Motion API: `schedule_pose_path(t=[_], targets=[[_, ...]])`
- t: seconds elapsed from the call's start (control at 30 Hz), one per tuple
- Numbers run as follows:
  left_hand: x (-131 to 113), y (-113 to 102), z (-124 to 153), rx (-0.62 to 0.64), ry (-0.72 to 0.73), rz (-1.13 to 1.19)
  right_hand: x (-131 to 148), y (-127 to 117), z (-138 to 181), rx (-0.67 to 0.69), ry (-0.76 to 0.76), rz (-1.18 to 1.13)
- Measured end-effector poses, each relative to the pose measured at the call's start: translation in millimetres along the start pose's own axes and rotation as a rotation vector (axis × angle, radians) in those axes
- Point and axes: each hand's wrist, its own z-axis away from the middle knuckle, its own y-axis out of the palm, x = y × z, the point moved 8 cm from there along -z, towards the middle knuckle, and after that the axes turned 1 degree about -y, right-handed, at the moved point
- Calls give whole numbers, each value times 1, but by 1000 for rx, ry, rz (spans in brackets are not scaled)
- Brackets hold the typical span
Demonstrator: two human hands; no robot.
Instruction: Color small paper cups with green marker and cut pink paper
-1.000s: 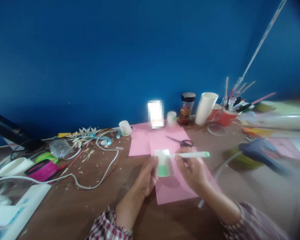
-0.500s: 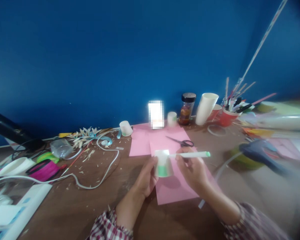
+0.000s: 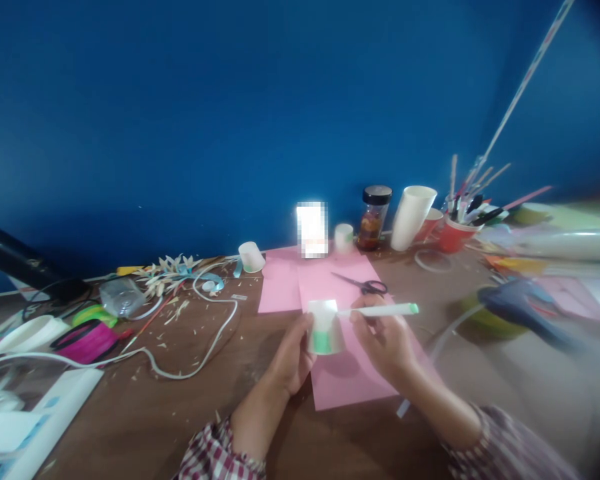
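Deep blue wall filling the whole back here, shading darker low down, and a brown wood-look table (image 3: 190, 427) right up against that wall (image 3: 220, 113)!

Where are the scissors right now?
In the head view, right of centre, the scissors lie on the pink paper, between the right hand and the dark-lidded jar.

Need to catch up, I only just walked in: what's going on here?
A person's left hand holds a small white cup partly coloured green. The right hand grips a white, green-ended marker, its tip at the cup's side; contact is hard to tell. Pink paper lies beneath, with scissors on it.
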Motion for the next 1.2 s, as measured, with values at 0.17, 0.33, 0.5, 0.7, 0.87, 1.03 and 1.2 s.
schedule_pose_path(t=[0.17, 0.33, 0.5, 0.7, 0.87, 1.03, 1.2], targets=[[0, -2, 0, -9, 0, 14, -5, 2, 2, 19, 32, -34], [1, -3, 1, -60, -11, 27, -9, 7, 5, 58, 63, -62], [0, -2, 1, -61, 2, 29, -9, 7, 5, 79, 80, -48], [-1, -3, -1, -79, 8, 42, -12, 9, 5, 99, 102, -64], [-2, -3, 0, -81, 19, 37, -10, 8, 6, 93, 96, -52], [-1, -3, -1, -91, 17, 42, -9, 3, 6, -6, 92, -92], [-2, -2, 0, -78, 21, 11, -8, 7, 9, 29, 69, -100]])
